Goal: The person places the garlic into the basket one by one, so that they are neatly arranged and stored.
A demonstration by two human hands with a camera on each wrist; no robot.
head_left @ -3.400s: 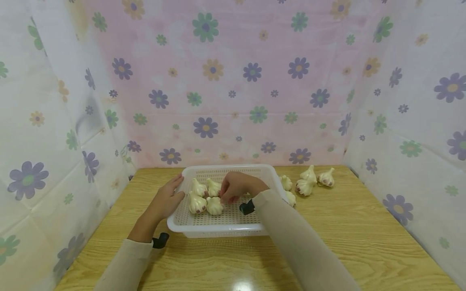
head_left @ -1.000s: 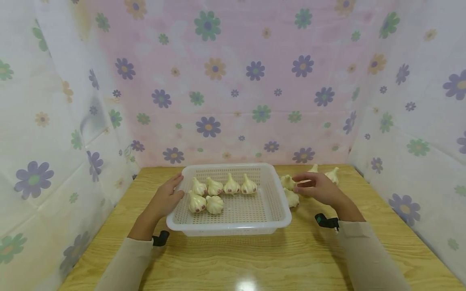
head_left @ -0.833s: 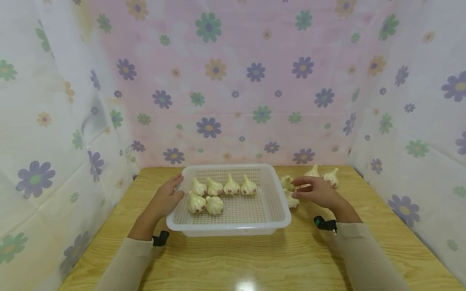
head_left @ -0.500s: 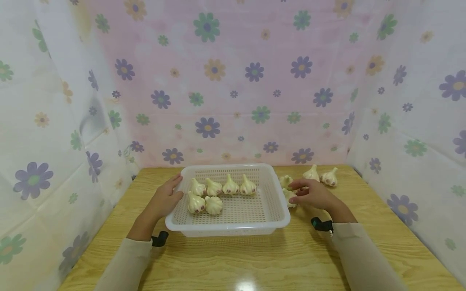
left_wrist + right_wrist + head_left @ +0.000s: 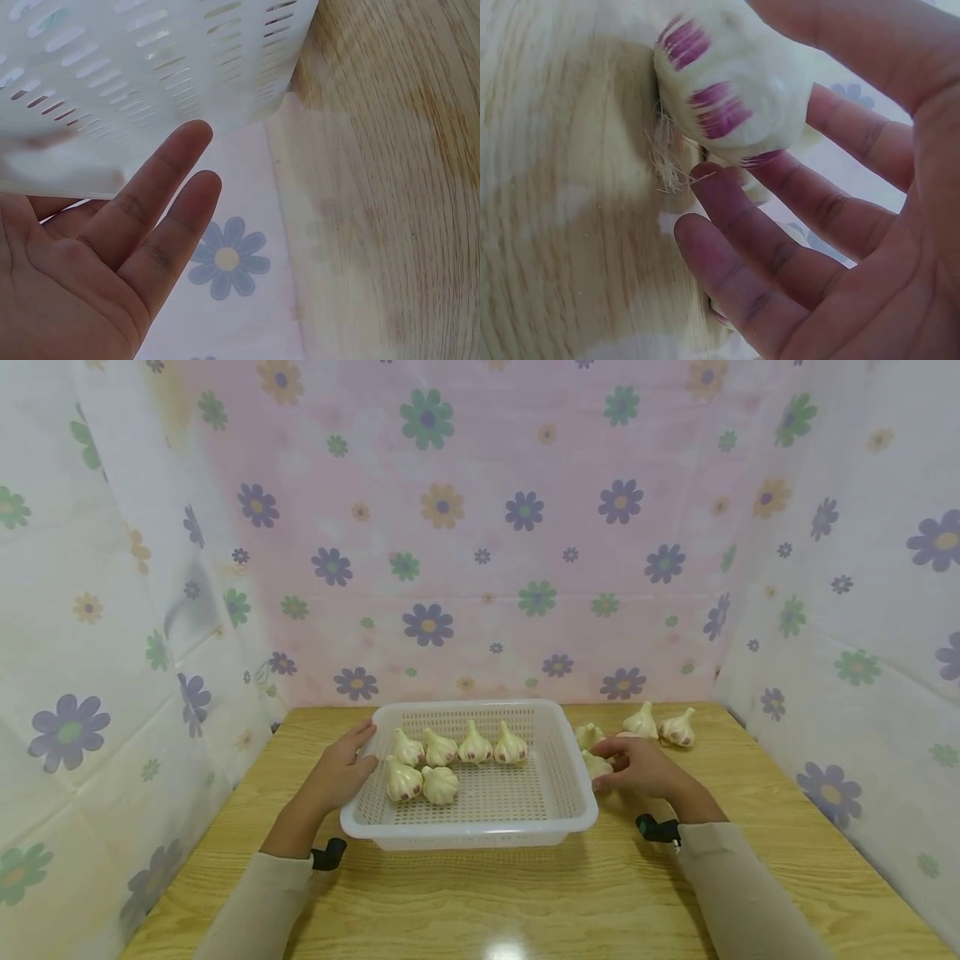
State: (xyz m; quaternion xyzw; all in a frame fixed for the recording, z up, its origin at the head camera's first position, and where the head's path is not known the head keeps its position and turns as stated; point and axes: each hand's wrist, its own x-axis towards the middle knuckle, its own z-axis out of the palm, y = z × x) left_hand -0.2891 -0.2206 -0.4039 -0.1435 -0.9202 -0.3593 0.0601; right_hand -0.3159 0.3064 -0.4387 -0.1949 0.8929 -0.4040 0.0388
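Observation:
A white slotted plastic basket (image 5: 555, 831) sits on the table with several garlic bulbs inside, four-sided rows of holes showing in its floor. My left hand (image 5: 341, 772) rests at the basket's left rim; in the left wrist view two straight fingers (image 5: 169, 169) extend beside the outer wall. Right of the basket, my right hand (image 5: 645, 768) has thumb and fingers around a garlic bulb (image 5: 731, 90) with purple streaks and stringy roots. The ring and little fingers stay loosely extended below that bulb, which is partly covered by the hand in the head view.
Another garlic bulb (image 5: 587, 734) lies behind the held one, near the basket's right wall. Farther right on the wooden table (image 5: 480, 902) are more bulbs, including one garlic bulb (image 5: 678, 728) at the back right. A flowered cloth (image 5: 480, 527) encloses the table's back and sides.
A bulb was placed in the basket's back row, and my right hand moved out to the bulbs at the right. It then slid toward the nearer bulb and closed around it. My left hand stayed put.

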